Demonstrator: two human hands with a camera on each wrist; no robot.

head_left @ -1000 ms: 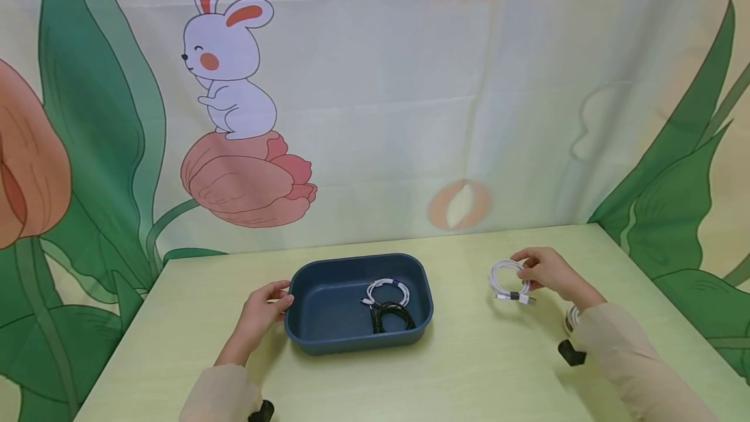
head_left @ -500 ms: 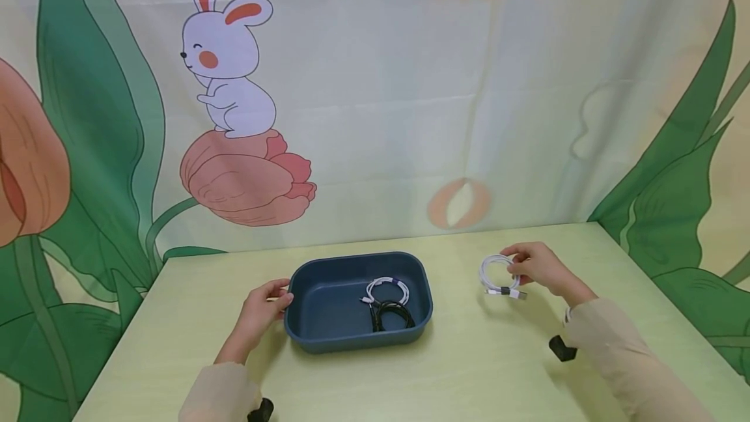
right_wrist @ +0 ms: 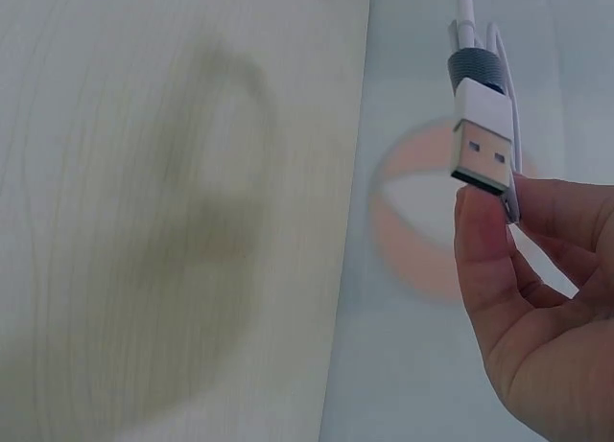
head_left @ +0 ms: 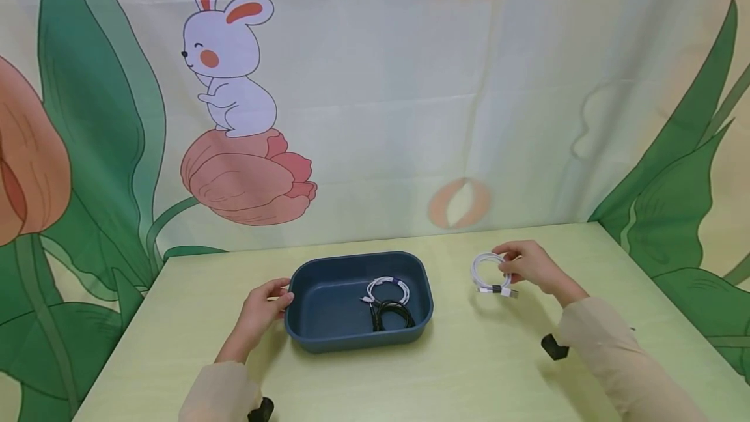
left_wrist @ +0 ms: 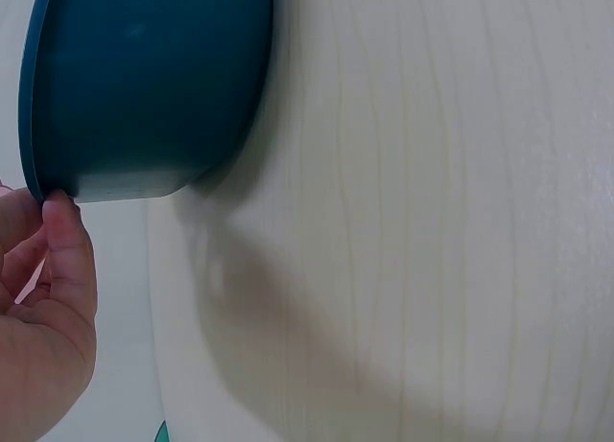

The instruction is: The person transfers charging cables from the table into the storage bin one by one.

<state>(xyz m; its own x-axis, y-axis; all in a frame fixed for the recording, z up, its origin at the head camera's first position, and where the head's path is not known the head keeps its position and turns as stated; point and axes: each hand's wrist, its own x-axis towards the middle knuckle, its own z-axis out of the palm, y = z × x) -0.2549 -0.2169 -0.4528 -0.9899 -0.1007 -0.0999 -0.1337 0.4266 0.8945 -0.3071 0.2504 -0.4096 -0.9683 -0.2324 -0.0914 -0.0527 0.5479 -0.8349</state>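
Pinches a coiled white cable [head_left: 492, 290] between thumb and fingers of the right grip [head_left: 530, 267], held up off the counter [head_left: 457, 370] near its back edge, closer to the back right corner than the back left. Hangs to the left of the fingertips, with the metal USB plug [right_wrist: 480, 154] on the loop's lower side, pointing right. Turns, most likely, on the sideways gap to the blue tray [head_left: 328, 311]: left of the held loop, apart from it, long axis roughly along the counter's back edge. Grasps the tray's left rim in the left grip [head_left: 258, 311], the nearer of the two to it. Contains, toward the tray's right end, a second white cable [head_left: 407, 290] behind and a black cable [head_left: 407, 316] in front, both coiled, apparently overlapping.
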